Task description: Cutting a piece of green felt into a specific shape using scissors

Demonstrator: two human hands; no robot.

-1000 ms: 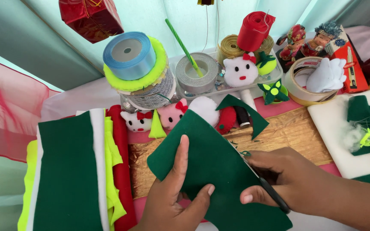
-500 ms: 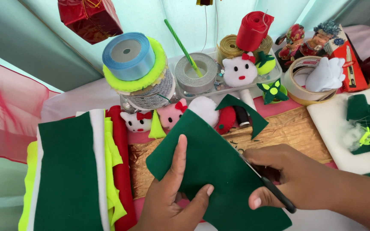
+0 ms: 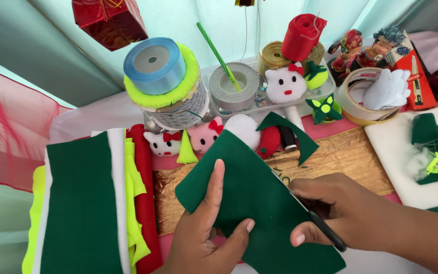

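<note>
Over the gold board (image 3: pixel 345 157), a dark green felt sheet (image 3: pixel 249 198) is held at its near edge by the left hand (image 3: pixel 204 228), index finger stretched flat on top, thumb pinching from below. Right of the sheet, the right hand (image 3: pixel 345 213) is closed around black scissors (image 3: pixel 320 228), whose blade meets the sheet's right edge. Left of the board lies 1 stack of felt (image 3: pixel 87 203).

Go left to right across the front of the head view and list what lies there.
Stack of felt sheets → left hand → dark green felt piece → right hand holding black-handled scissors → white sheet with green scraps.
</note>
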